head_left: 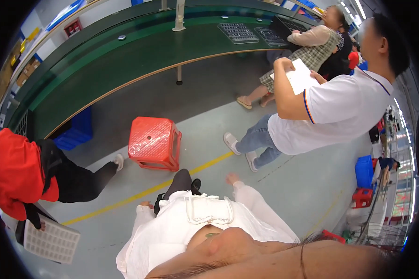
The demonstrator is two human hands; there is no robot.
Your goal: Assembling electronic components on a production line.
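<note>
My right hand hangs beside my body over the grey floor. Its fingers look loosely stretched, with nothing seen in them. At my other side, my left hand shows only in small part past a white sleeve, and its fingers are too hidden to read. Nearest in front of me stands a red plastic stool with a square seat, apart from both hands.
A long green workbench curves across the far side, bearing clear trays. Under it sits a blue crate. A person in red at left holds a white tray. At right, a person in white holds paper.
</note>
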